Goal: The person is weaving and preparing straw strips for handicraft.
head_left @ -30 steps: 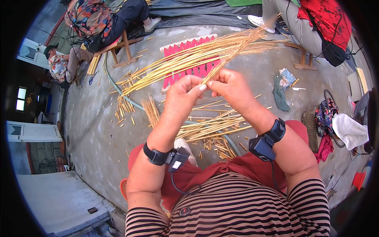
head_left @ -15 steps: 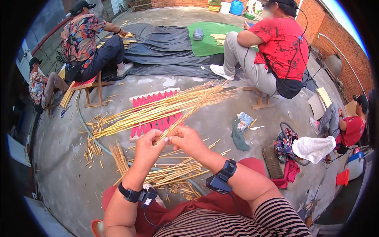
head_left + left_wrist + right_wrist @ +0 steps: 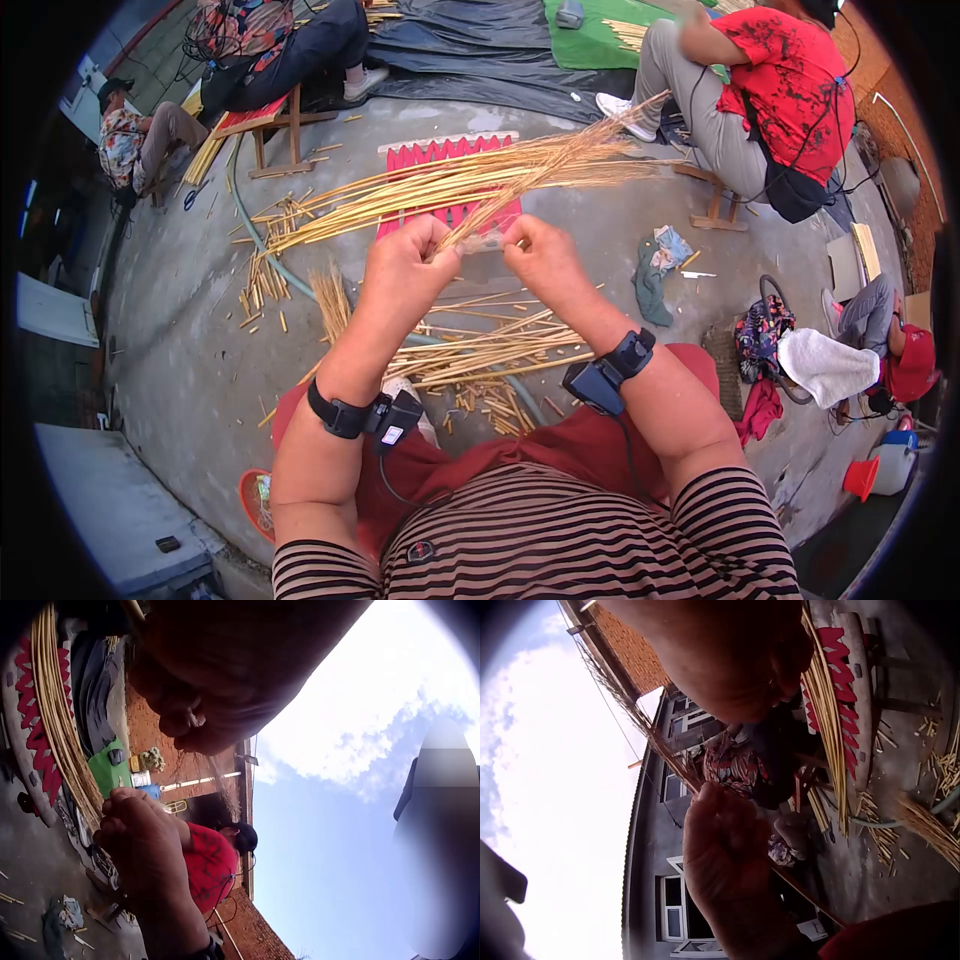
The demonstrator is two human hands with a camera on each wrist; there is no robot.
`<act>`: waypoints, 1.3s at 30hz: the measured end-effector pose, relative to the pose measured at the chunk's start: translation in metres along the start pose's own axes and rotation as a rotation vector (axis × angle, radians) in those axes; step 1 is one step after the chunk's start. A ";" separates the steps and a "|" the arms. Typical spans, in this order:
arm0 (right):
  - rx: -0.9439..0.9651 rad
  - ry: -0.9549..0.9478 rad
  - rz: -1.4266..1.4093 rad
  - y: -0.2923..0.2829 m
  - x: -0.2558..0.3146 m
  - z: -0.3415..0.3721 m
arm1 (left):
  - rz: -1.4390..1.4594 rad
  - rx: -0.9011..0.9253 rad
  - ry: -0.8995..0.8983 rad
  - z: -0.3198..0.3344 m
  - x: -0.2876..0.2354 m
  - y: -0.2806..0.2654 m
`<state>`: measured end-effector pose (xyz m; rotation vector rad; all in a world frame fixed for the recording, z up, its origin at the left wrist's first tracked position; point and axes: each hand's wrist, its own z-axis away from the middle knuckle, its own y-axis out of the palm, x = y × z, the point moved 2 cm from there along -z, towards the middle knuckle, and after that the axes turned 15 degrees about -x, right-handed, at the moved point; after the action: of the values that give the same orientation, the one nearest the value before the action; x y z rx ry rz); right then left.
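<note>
Your L hand [image 3: 412,258] pinches the broom-grass tuft [image 3: 530,187] near its base, spray slanting up & right; your R hand's [image 3: 545,258] fingers are curled, can't tell on what. L wrist cam shows R knuckles side-on, plus the brick wall [image 3: 259,930]; R wrist cam shows L fingers bunched round the tuft, w/ bldg windows [image 3: 673,909] behind. Head view alone gives the gap btwn hands. Both forearms reach fwd, hands level, over the near edge of the red stool [image 3: 450,150]. Long stalks [image 3: 350,203] lie across it, overhanging L & R edges. Loose stalks [image 3: 490,350] sit below your wrists. Room opens on concrete floor [image 3: 190,330], L of the cut bits [image 3: 265,285].
</note>
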<state>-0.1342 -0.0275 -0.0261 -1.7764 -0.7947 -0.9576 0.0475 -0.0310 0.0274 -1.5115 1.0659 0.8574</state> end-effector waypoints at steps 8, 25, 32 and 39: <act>0.187 0.210 -0.429 -0.001 0.012 -0.001 | 0.276 0.110 -0.352 -0.012 -0.007 -0.030; 0.164 0.251 -0.655 0.003 0.028 0.006 | 0.196 0.261 -0.320 -0.003 0.004 0.000; 0.112 0.178 -0.558 -0.002 0.027 0.010 | 0.141 0.177 -0.194 0.001 0.011 0.017; 0.019 -0.049 -0.253 -0.015 0.040 0.010 | 0.113 0.204 -0.228 0.000 0.008 0.017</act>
<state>-0.1247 -0.0092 0.0120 -1.7157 -1.0751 -1.0691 0.0346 -0.0335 0.0142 -1.1635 1.0429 0.9444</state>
